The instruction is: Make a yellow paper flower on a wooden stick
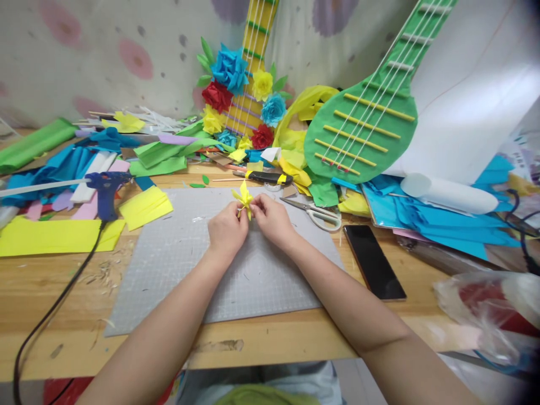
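Note:
A small yellow paper flower (pixel 243 195) with pointed petals is held upright above the grey cutting mat (pixel 169 270). My left hand (pixel 228 226) pinches its base from the left, fingers closed. From the right, my right hand (pixel 272 219) grips the flower's lower petals between thumb and fingers. The fingertips of both hands nearly meet, and the stem end is hidden behind them. Just right of my right hand lie scissors (pixel 323 216) with pale handles, partly on the mat. A black and yellow utility knife (pixel 268 178) rests beyond the mat's far edge.
A blue glue gun (pixel 106 194) with its cord stands at left beside yellow crepe paper (pixel 54 236). A phone (pixel 374 261) lies at right. Behind stand a green paper-covered instrument (pixel 358 132) and a yellow one (pixel 255 45) with paper flowers. Blue paper (pixel 455 225) is piled at right.

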`<action>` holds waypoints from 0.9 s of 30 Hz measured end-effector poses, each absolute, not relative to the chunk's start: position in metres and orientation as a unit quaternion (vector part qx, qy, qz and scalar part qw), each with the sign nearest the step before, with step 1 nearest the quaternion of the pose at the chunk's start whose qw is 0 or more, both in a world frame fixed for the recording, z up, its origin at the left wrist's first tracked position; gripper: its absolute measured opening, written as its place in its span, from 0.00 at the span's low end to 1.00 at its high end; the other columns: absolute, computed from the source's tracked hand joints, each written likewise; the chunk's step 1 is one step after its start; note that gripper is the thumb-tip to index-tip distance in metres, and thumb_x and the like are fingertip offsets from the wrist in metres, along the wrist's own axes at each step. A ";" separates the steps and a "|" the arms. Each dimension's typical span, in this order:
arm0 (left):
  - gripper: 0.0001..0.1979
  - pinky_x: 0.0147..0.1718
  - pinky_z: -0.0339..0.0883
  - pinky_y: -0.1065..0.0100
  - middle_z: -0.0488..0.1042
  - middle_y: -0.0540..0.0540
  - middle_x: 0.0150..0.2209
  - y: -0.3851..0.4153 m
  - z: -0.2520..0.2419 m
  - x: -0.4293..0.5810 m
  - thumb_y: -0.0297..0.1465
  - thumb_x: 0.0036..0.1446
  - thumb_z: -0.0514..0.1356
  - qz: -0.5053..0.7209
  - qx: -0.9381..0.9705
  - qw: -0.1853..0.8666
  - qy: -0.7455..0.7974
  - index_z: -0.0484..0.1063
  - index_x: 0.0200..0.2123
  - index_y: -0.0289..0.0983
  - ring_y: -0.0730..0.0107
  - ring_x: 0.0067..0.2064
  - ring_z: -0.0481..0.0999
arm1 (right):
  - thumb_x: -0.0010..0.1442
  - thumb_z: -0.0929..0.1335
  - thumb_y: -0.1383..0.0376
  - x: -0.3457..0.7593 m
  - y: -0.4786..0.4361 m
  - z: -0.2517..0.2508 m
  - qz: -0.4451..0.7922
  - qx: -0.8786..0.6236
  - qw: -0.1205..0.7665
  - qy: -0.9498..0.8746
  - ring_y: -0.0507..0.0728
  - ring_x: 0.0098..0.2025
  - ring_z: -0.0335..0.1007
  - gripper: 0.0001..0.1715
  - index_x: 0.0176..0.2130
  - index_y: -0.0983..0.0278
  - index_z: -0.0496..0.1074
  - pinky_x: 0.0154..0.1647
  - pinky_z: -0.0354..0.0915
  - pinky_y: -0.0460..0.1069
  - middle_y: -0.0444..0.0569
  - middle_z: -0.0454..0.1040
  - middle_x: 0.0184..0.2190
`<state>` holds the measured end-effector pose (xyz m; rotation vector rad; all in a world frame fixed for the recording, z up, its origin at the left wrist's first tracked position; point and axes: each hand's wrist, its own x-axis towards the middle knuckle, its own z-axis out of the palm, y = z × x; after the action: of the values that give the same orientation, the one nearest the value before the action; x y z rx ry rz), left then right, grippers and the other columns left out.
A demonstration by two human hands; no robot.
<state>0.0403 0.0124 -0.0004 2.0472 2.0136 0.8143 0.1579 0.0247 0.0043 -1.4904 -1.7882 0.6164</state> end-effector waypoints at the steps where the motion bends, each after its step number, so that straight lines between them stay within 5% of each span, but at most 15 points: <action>1: 0.13 0.29 0.56 0.68 0.77 0.46 0.30 0.013 0.000 0.040 0.36 0.55 0.50 0.278 0.676 0.089 0.676 0.71 0.38 0.39 0.66 0.32 0.74 | 0.56 0.61 0.66 0.158 0.025 0.004 0.242 -0.578 0.354 -0.694 0.51 0.28 0.66 0.04 0.32 0.62 0.65 0.31 0.59 0.46 0.44 0.72 0.27; 11: 0.10 0.26 0.60 0.70 0.73 0.50 0.20 0.019 -0.006 0.034 0.36 0.50 0.52 0.319 0.608 0.252 0.682 0.70 0.27 0.39 0.69 0.26 0.73 | 0.60 0.58 0.65 0.159 0.016 0.008 0.101 -0.553 0.229 -0.795 0.55 0.40 0.67 0.12 0.45 0.60 0.63 0.31 0.56 0.47 0.48 0.72 0.41; 27: 0.14 0.24 0.55 0.69 0.75 0.49 0.24 0.014 -0.002 0.039 0.40 0.53 0.51 0.286 0.633 0.174 0.698 0.71 0.27 0.40 0.68 0.25 0.72 | 0.63 0.55 0.65 0.161 0.021 0.002 0.040 -0.558 0.190 -0.806 0.56 0.36 0.67 0.12 0.39 0.65 0.64 0.31 0.55 0.47 0.52 0.72 0.37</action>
<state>0.0386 0.0136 -0.0019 1.7934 1.9790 0.8119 0.1607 0.0208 0.0023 -1.5689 -2.2661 0.1133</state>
